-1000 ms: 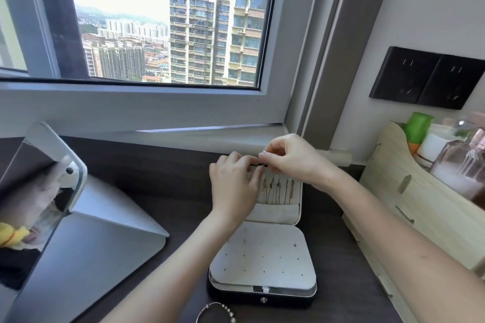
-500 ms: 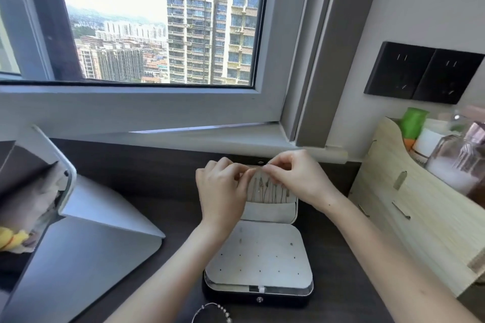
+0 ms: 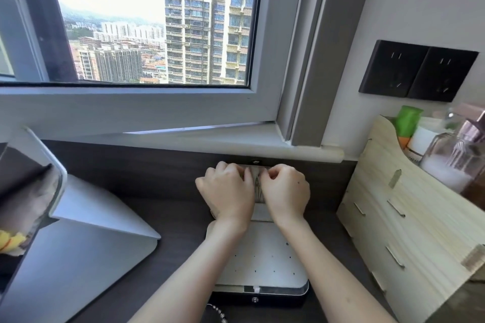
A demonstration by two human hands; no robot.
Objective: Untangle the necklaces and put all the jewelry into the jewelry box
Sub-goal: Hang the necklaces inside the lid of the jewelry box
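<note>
Head view:

- Open jewelry box (image 3: 278, 299) flat on dark surface (image 3: 170, 207), under the window sill, latch side nearest the camera.
- Near half covered by white panel (image 3: 262, 262) with small holes. Far half mostly hidden behind both hands.
- Left hand (image 3: 228, 191) over far half, fingers curled, tips pinching at upper edge where the necklaces (image 3: 258, 190) hang.
- Right hand (image 3: 284, 191) just beside it, thumb and forefinger pinched together at the same spot, other fingers curled in. Hands almost touching. Which chain is held: too small to tell.
- Necklaces seen only as thin strands in the gap between the hands, inside far half of the box.
- Beaded bracelet (image 3: 220, 315) on surface just in front of the box, partly cut by frame edge and left forearm, outside the box.
- Standing mirror (image 3: 36, 186) on left, tilted, on grey base.
- Wooden organizer (image 3: 409, 223) on right, holding green bottle (image 3: 408, 120) and glass bottle (image 3: 451, 162).
- Two black sockets (image 3: 417, 71) on wall above organizer.
- Window (image 3: 157, 21) behind, showing tower blocks.
</note>
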